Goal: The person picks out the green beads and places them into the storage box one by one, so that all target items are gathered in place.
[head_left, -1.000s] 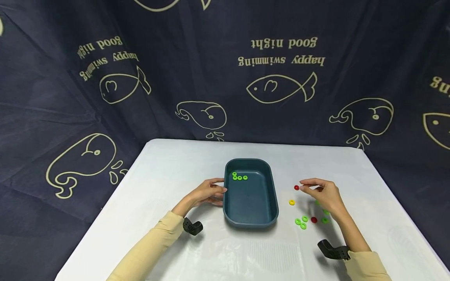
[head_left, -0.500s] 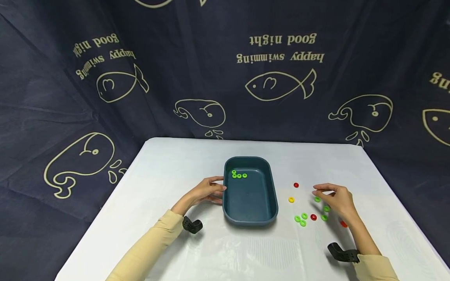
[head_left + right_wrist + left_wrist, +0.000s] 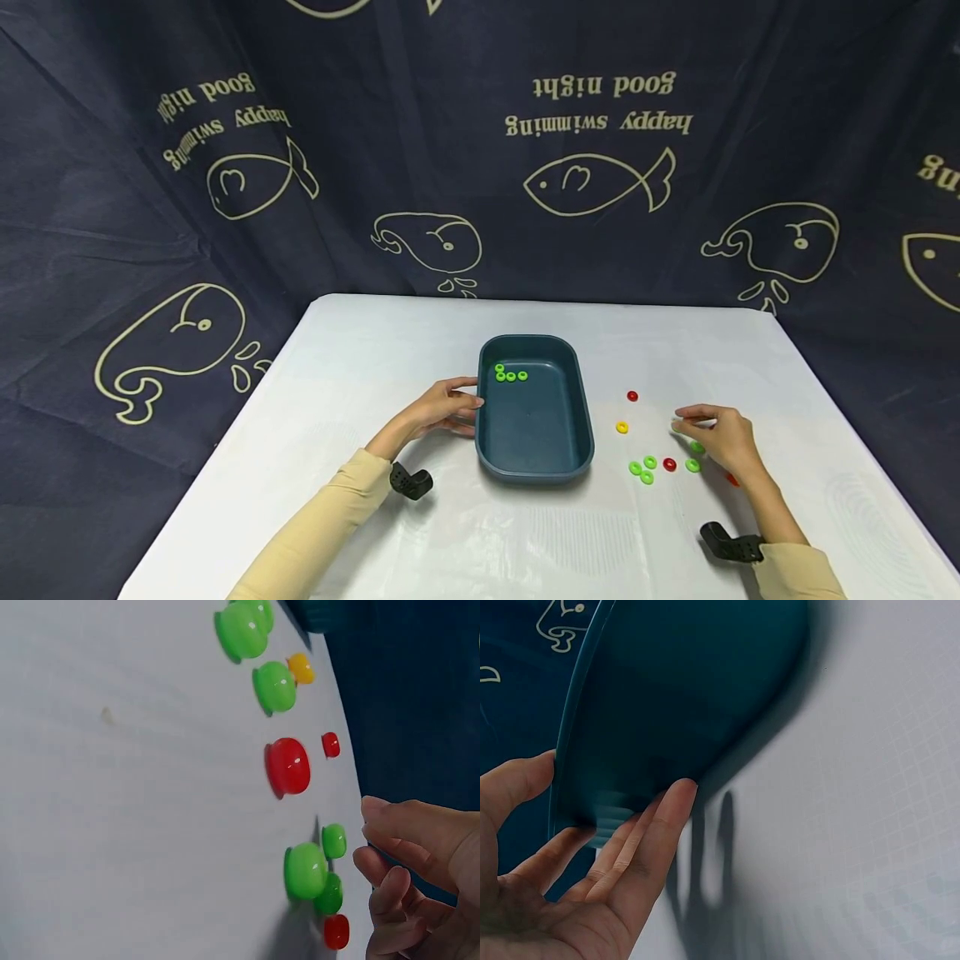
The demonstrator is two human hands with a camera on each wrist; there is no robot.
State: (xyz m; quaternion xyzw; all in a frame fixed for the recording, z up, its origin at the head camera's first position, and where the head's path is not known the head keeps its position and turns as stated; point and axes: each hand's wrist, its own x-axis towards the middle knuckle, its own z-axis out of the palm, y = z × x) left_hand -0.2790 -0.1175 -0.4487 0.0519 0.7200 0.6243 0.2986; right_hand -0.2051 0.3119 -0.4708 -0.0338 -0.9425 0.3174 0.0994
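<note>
A deep dark-teal plastic tray (image 3: 534, 433) stands on the table with several small green rings (image 3: 511, 377) near its far left corner. My left hand (image 3: 442, 408) holds its left side: the thumb (image 3: 525, 784) is at the rim and the other fingers lie along the outer wall. To the right, my right hand (image 3: 720, 433) hovers over scattered rings, thumb and forefinger tips close together with a small gap. Nothing shows between them in the right wrist view. A green ring (image 3: 334, 841) lies on the table just beyond those fingertips; the hand hides it in the head view.
Between the tray and my right hand lie a red ring (image 3: 632, 397) and a yellow ring (image 3: 622, 427). Nearer me are several green rings (image 3: 647, 477) and another red ring (image 3: 670, 464). A dark curtain (image 3: 450, 125) hangs behind the white table (image 3: 390, 333).
My right hand has moved away from the far red ring, rightward and toward me, leaving that ring on the table. The left hand stays at the tray.
</note>
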